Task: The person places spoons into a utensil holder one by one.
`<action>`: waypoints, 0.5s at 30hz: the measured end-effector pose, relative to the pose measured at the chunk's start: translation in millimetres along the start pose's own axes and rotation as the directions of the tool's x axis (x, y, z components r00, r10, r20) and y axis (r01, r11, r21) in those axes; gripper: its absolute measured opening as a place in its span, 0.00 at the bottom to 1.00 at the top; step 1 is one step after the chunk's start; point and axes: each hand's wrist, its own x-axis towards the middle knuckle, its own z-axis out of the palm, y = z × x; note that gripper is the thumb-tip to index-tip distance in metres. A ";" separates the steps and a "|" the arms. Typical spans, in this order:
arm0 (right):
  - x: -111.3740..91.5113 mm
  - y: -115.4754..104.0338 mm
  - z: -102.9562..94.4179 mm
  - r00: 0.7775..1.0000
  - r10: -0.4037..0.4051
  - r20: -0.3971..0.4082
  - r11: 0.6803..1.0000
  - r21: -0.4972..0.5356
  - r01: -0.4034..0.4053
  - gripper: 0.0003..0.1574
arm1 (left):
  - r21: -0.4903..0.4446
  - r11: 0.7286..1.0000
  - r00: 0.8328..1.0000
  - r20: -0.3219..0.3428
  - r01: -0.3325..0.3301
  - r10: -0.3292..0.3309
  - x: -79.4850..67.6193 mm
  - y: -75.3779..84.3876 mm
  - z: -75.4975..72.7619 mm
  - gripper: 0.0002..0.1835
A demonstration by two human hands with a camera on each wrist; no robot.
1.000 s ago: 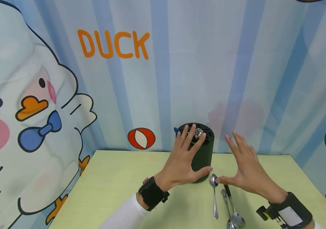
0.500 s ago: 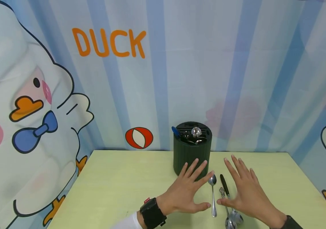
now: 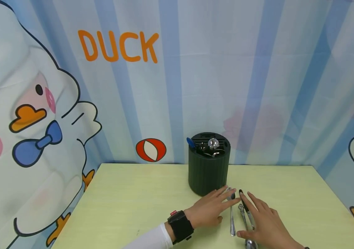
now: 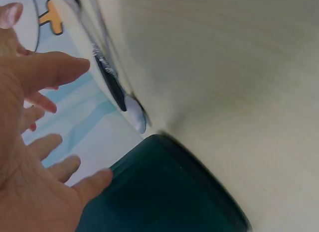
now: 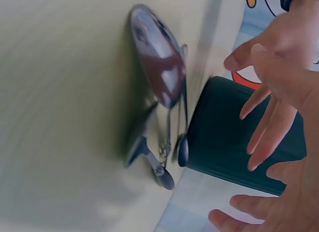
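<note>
Head view, and the left hand (image 3: 209,209) has swung right over the last half second, its fingers now crossing in front of the upper end of the plain spoon (image 3: 232,224). Down comes the right hand (image 3: 267,224) too, lower toward the front of the worktop (image 3: 139,197), reaching in front of the black-handled spoon (image 3: 243,200) and hiding part of it. Its thumb stands well apart from the fingers, around nothing. On the left hand, fingers extended, thumb apart as well; whether they touch the spoon, I can't tell. The gap between both hands has narrowed; fingertips are near each other.

A second ago the left hand was up in front of the top of the holder (image 3: 208,176); now that rim shows in full, blue handle (image 3: 190,142) poking out at its left. The holder hasn't budged this last half second, upright near the worktop's back edge, right of its middle. All three spoons lie where they were, between the holder and the worktop's right edge: plain one leftmost, then the ornate spoon (image 3: 242,214), just beside the black-handled one.
</note>
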 end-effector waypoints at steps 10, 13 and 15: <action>5.7 -1.0 12.2 0.989 0.116 0.094 0.992 0.039 -0.120 0.66 | 0.160 0.982 0.995 0.050 -0.098 0.091 21.5 5.1 17.8 0.35; 7.0 -2.0 15.3 0.987 0.126 0.100 0.990 0.052 -0.132 0.62 | 0.168 0.978 0.992 0.049 -0.120 0.113 24.5 5.7 21.4 0.28; 7.3 -2.9 17.2 0.988 0.127 0.092 0.990 0.053 -0.132 0.60 | 0.154 0.979 0.990 0.046 -0.137 0.131 26.2 6.4 22.5 0.24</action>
